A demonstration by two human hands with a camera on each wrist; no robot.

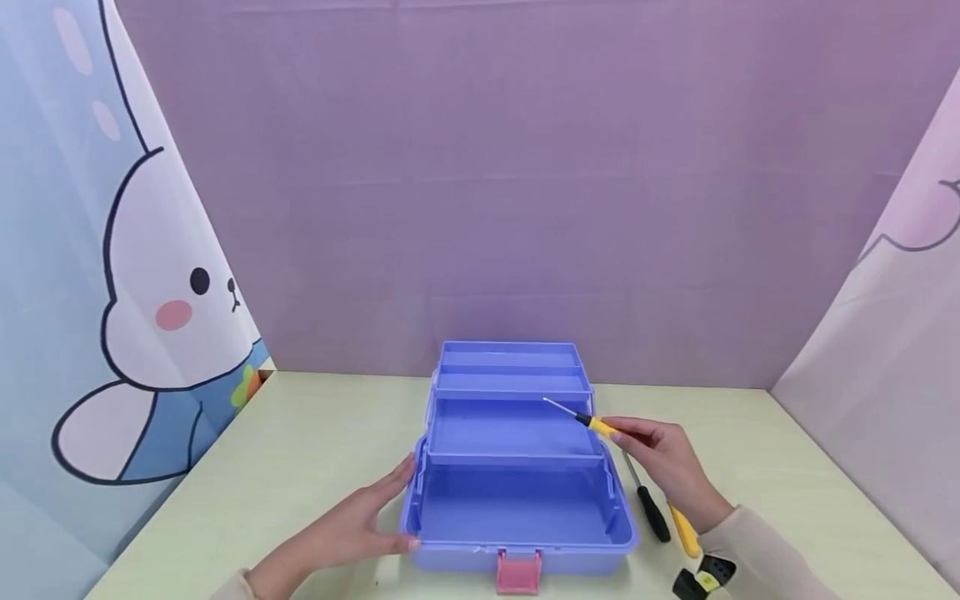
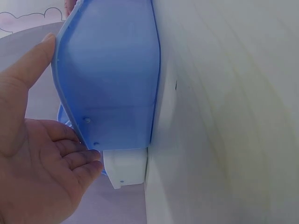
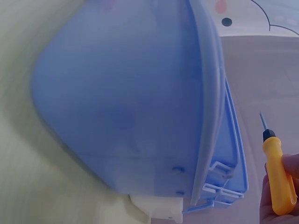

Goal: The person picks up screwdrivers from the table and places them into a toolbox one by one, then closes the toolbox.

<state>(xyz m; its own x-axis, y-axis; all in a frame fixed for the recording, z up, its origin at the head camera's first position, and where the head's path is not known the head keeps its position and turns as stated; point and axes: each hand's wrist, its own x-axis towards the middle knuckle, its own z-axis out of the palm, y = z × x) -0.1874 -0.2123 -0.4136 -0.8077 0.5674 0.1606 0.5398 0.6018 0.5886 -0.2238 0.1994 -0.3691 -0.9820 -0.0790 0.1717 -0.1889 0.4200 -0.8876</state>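
Note:
A blue-violet toolbox [image 1: 517, 505] stands open on the table, its stepped trays raised behind the bottom compartment. My left hand [image 1: 352, 521] rests against its left side, thumb at the front corner and fingers spread along the rim; the left wrist view shows the palm [image 2: 42, 172] uncurled. My right hand [image 1: 671, 467] pinches a small screwdriver [image 1: 600, 427] by its yellow handle, with the thin shaft pointing up and left over the middle tray [image 1: 510, 429]. In the right wrist view the screwdriver [image 3: 278, 177] is held clear of the toolbox's side.
Right of the toolbox lie a black-handled screwdriver [image 1: 654, 515] and a yellow-handled tool [image 1: 685, 532], partly behind the right hand. A pink latch [image 1: 518, 573] hangs at the toolbox front. Purple cloth [image 1: 517, 183] backs the pale table [image 1: 330, 433]; printed curtains flank it.

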